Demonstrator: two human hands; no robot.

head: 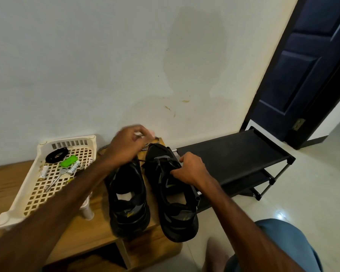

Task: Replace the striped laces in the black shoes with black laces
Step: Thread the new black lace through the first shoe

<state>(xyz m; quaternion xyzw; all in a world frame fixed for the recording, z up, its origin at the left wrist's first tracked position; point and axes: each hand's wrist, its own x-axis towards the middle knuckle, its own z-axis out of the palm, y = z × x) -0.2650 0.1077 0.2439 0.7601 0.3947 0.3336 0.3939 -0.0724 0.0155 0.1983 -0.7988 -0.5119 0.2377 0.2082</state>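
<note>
Two black shoes stand side by side on a wooden cabinet (98,230), toes toward the wall: the left shoe (128,195) and the right shoe (175,199). A black-and-white striped lace (152,143) lies loose behind the toes, against the wall. My left hand (128,146) hovers over the left shoe's toe, blurred, fingers pinching the striped lace. My right hand (192,169) grips the right shoe's side at the eyelets, fingers curled on it. A coiled black lace (57,154) lies in the cream basket (18,209).
The basket also holds a green object (68,161), batteries and small metal tools. A low black shoe rack (234,154) stands right of the cabinet. A dark blue door (306,61) is open at the far right. My knee (279,250) shows at the bottom right.
</note>
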